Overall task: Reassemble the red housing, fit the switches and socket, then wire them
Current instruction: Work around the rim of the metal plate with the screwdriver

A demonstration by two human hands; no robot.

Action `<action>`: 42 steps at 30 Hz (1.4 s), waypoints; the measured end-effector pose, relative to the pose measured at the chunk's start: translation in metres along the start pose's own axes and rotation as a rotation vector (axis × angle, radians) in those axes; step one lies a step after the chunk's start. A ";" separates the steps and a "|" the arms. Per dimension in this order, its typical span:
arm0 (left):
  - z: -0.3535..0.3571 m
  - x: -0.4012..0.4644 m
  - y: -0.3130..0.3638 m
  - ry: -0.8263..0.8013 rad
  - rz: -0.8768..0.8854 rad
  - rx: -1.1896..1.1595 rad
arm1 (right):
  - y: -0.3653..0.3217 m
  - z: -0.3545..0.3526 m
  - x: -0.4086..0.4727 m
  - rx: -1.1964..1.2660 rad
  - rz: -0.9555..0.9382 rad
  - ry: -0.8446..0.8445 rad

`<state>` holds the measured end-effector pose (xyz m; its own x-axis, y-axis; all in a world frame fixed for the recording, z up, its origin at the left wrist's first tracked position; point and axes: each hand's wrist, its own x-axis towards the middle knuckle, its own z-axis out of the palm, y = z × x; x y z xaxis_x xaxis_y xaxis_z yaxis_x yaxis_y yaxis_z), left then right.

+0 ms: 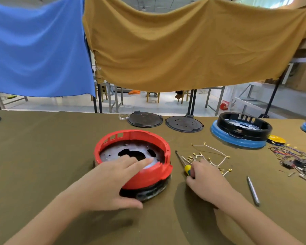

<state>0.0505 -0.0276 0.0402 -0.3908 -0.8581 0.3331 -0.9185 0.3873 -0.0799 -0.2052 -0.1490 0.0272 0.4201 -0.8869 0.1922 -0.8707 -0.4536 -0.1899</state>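
The round red housing (154, 174) sits on a black base in the middle of the table, with a metal plate (113, 152) inside it. My left hand (113, 179) grips its near rim, fingers over the wall onto the plate, thumb on the outside. To its right, my right hand (204, 181) is closed on a yellow-handled screwdriver (183, 162) whose shaft points away to the left. White wires with brass terminals (210, 156) lie just beyond that hand. Black switches with coloured wires (298, 163) lie at the far right.
Two black round lids (145, 119) (184, 123) lie at the back edge of the olive-covered table (42, 156). A blue-and-black housing (240, 131) stands at the back right, with a yellow disc beside it. A grey metal tool (253, 190) lies right of my right hand.
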 end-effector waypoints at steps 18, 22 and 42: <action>0.026 -0.001 -0.050 0.437 -0.962 -1.172 | -0.036 0.012 0.025 0.565 -0.219 0.020; 0.030 0.001 -0.048 0.500 -0.845 -1.214 | -0.036 0.007 0.010 0.565 -0.258 0.292; 0.022 -0.004 -0.057 0.398 -0.949 -1.298 | -0.022 -0.006 0.025 0.729 -0.092 0.131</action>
<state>0.1033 -0.0537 0.0223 0.4702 -0.8823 0.0223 -0.0658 -0.0098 0.9978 -0.1771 -0.1608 0.0420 0.4097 -0.8456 0.3422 -0.4244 -0.5088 -0.7490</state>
